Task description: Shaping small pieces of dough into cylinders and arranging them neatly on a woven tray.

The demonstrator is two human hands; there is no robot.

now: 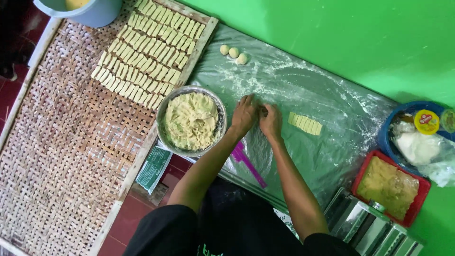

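Whatever sits between the two hands is hidden: left hand (243,115) and right hand (270,120) rest knuckle to knuckle on the floured plastic sheet (303,90), fingers curled downward and drawn together, though what they press cannot be made out; pale blue bucket (87,9) cut off by the top edge, steel roller machine (369,227) cut off at the bottom; surface: green bench (360,42), sheet spread over it, red tiled floor (9,90) showing at left; woven bamboo tray (66,156) with rows of pale dough strips (147,52); metal bowl (191,121) of yellowish dough just beside the left hand; three dough balls (234,52) near the tray corner; short row of cut dough pieces (304,124) near the right hand; purple scraper (247,163) under the forearms; green printed packet (153,168) below the bowl; blue basin (400,135) holding a white bag and round yellow lid (426,121); red tray (389,187) of crumbly filling
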